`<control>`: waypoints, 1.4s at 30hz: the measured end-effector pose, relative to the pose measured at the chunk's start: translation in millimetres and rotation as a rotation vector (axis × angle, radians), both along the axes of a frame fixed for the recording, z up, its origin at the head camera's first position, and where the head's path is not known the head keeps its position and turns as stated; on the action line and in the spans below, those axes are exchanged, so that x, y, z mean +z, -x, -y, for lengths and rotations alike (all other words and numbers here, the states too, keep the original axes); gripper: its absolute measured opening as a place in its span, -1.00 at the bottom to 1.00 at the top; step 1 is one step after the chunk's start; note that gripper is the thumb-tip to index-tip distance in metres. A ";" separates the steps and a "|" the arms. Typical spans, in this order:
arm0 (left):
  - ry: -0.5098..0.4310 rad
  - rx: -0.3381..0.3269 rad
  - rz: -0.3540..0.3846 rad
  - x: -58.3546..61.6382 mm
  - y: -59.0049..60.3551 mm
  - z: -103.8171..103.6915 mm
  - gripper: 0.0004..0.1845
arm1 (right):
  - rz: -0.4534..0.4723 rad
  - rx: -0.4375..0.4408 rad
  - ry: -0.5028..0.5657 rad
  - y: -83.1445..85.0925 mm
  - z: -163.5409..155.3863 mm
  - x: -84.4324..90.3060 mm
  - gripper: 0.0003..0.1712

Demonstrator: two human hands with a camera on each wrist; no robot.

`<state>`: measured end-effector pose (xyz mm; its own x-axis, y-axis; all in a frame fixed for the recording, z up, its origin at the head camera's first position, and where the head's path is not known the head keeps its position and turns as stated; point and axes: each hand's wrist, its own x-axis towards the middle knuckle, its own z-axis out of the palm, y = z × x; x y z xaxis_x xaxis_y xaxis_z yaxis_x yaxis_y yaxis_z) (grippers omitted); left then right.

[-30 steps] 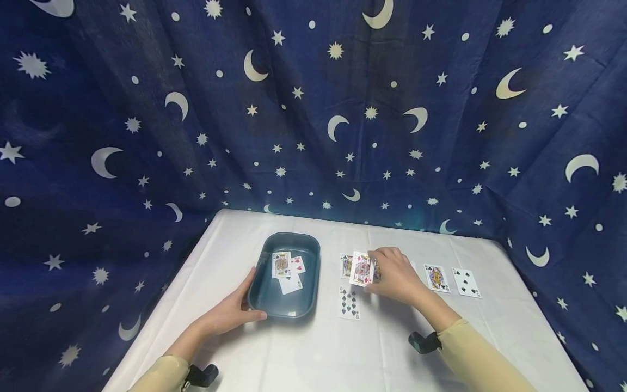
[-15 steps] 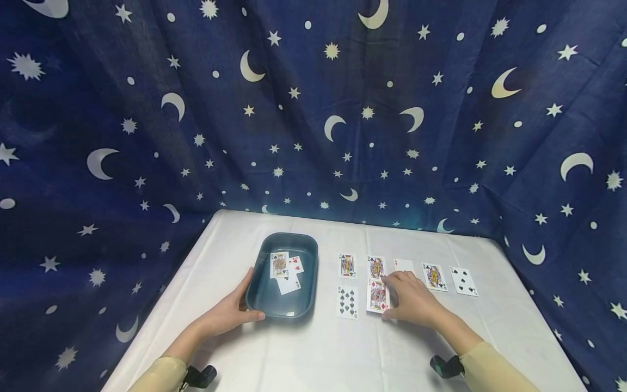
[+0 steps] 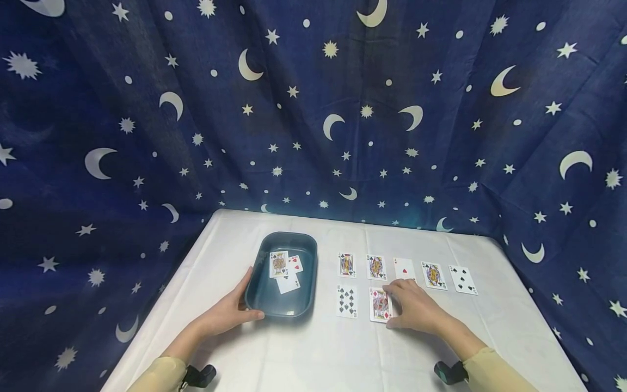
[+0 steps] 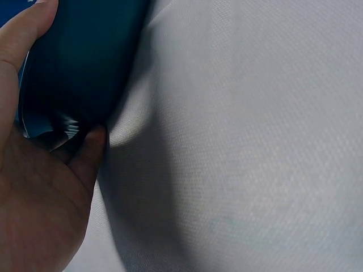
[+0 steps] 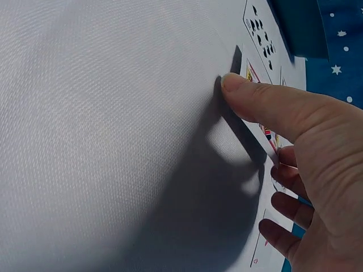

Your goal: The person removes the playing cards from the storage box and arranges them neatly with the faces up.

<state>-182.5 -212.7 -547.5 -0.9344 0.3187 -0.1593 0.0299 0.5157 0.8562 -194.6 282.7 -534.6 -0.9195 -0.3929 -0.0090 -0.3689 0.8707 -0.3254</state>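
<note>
My left hand [image 3: 222,316] holds the near-left corner of a dark teal tray [image 3: 281,311], fingers along its left side and thumb at the near wall. Inside the tray lie a black-suited face card [image 3: 278,264], a red-heart card [image 3: 295,263] and a white card [image 3: 288,283], overlapping. My right hand [image 3: 416,307] pinches a diamond face card [image 3: 380,305] by its right-hand edges, between thumb and fingers. In the right wrist view this card [image 5: 255,73] stands tilted, its shadow on the cloth beside it. The ten of spades [image 3: 346,301] lies left of it.
A back row of face-up cards runs along the white-clothed table [image 3: 313,359]: a king [image 3: 347,265], a queen [image 3: 376,267], an ace of hearts [image 3: 404,267] partly behind my fingers, another queen [image 3: 434,275] and a spade card [image 3: 462,280]. A dark blue star-patterned curtain [image 3: 313,109] hangs behind.
My right hand has carried the diamond face card from over the back row rightward and toward me, to beside the ten of spades. The left hand stays on the tray.
</note>
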 end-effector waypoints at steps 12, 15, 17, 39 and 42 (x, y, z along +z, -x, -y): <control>-0.012 -0.002 -0.001 -1.4 -0.1 1.0 0.34 | 0.032 -0.011 -0.001 2.6 0.7 -3.5 0.05; -0.008 -0.006 -0.003 -0.8 0.3 0.9 0.35 | 0.044 -0.017 0.004 3.3 0.5 -3.8 0.05; -0.009 -0.011 -0.008 -0.4 0.4 0.7 0.34 | 0.050 -0.018 0.008 3.5 0.5 -3.8 0.04; -0.027 -0.022 -0.019 2.7 -1.9 0.0 0.31 | 0.071 -0.016 0.016 1.9 1.3 0.4 0.03; -0.023 -0.021 -0.016 2.7 -2.2 0.5 0.31 | 0.070 -0.015 0.017 2.0 1.3 0.5 0.02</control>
